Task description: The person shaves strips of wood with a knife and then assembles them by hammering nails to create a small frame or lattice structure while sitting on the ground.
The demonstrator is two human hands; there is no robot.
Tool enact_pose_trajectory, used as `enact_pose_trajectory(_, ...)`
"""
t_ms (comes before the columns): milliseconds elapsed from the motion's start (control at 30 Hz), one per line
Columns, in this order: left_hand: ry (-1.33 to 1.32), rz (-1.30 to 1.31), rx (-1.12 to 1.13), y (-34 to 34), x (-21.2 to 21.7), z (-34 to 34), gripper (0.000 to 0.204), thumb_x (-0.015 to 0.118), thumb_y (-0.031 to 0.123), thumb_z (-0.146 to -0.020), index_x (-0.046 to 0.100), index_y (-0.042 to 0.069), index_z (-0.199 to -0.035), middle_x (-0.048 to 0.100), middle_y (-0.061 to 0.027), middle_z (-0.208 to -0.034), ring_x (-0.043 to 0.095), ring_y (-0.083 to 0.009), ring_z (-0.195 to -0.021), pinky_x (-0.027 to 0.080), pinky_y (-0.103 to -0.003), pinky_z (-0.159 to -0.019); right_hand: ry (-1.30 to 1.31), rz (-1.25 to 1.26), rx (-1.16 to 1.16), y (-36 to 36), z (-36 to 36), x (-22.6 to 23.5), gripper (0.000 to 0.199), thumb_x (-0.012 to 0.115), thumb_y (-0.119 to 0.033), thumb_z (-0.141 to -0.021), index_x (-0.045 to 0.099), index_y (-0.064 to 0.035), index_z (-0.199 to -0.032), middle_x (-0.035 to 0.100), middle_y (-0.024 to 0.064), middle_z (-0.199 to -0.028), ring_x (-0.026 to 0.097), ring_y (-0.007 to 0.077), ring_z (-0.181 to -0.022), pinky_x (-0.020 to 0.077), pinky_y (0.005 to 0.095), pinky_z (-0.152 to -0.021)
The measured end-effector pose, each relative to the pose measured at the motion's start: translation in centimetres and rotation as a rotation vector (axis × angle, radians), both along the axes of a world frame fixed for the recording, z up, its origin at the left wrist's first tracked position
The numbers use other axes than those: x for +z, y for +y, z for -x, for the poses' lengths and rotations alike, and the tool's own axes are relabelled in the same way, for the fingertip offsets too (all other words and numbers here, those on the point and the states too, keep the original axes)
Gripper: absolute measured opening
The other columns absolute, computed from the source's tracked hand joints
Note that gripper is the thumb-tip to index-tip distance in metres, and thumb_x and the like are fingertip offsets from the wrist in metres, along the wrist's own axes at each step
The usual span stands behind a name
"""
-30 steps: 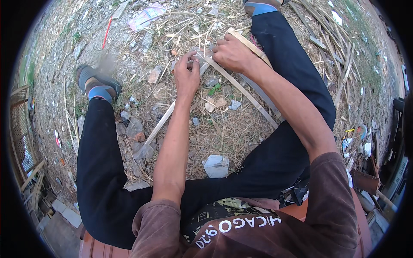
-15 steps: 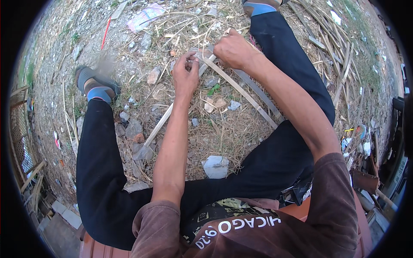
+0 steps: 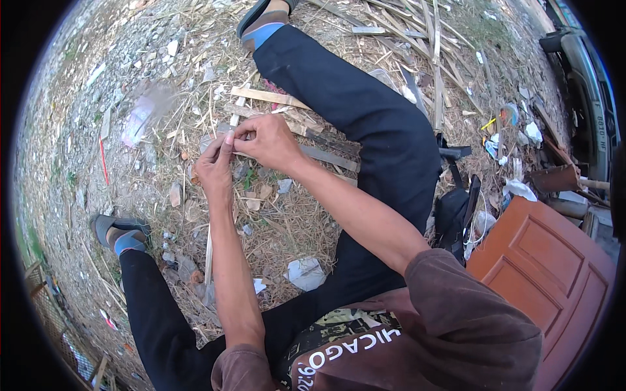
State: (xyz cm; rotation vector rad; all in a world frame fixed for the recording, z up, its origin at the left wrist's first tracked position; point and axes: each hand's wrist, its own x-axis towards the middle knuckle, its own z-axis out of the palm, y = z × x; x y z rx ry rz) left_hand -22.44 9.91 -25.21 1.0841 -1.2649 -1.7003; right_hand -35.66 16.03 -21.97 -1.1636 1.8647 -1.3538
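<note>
The left hand (image 3: 215, 171) and right hand (image 3: 270, 140) meet at their tips above the littered ground (image 3: 287, 228), the left thumb and fingers (image 3: 208, 155) bent inward and the right ones curled down against them. Both sets are drawn together in a pinch, but whatever sits between them is too small and covered to name, so I cannot tell what is gripped. Just beyond the hands lie the slats: a pale slat (image 3: 270, 97) reaching toward the right trouser leg (image 3: 345, 85), and a grey slat (image 3: 332, 158) below it, its far end at the same leg. A narrow strip (image 3: 208, 257) shows beside the left forearm. The brown shirt (image 3: 476, 319) carries large white capitals and digits in a curved line over a patterned print, upside down in this view and partly lost in folds. At the right edge a dark vehicle (image 3: 590, 98) bears a short row of pale characters. A pinkish wrapper (image 3: 135, 122) lies near a red stick (image 3: 104, 160); any print on the wrapper is too blurred to read. A reddish-brown panel (image 3: 554, 280) stands at lower right.
</note>
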Motion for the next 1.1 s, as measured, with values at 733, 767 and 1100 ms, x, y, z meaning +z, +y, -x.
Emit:
enact_pose_trajectory(733, -0.256, 0.253, 0.191, -2.6, -6.5, -4.9, 0.016, 0.070, 0.010, -0.091, 0.071, -0.004, -0.100, 0.069, -0.0051, -0.088, 0.059, -0.0081, -0.077, 0.045, -0.023, -0.064, 0.896, -0.734, -0.198, 32.3, 18.7, 0.2, 0.045, 0.073, -0.021, -0.073, 0.062, -0.0129, -0.116, 0.055, 0.0081, -0.120, 0.048, 0.0289, -0.116, 0.0377, 0.0461, -0.093)
enact_pose_trajectory(767, -0.280, 0.277, 0.160, -2.7, -6.7, -5.3, 0.017, 0.070, 0.010, -0.091, 0.071, -0.005, -0.100, 0.069, -0.0053, -0.088, 0.060, -0.0083, -0.078, 0.046, -0.023, -0.065, 0.900, -0.724, -0.195, 32.0, 19.0, -0.2, 0.045, 0.073, -0.021, -0.073, 0.062, -0.0129, -0.116, 0.055, 0.0081, -0.120, 0.048, 0.0289, -0.116, 0.0377, 0.0461, -0.093)
enact_pose_trajectory(1100, -0.304, 0.348, 0.173, -2.5, -7.0, -4.8, 0.021, 0.069, 0.011, -0.093, 0.071, -0.006, -0.103, 0.070, -0.0077, -0.092, 0.061, -0.0110, -0.081, 0.049, -0.026, -0.073, 0.979, -0.681, -0.007, 31.3, 22.2, 0.0, 0.044, 0.077, -0.032, -0.075, 0.063, -0.0166, -0.114, 0.059, 0.0040, -0.104, 0.056, 0.0240, -0.106, 0.0413, 0.0425, -0.090)
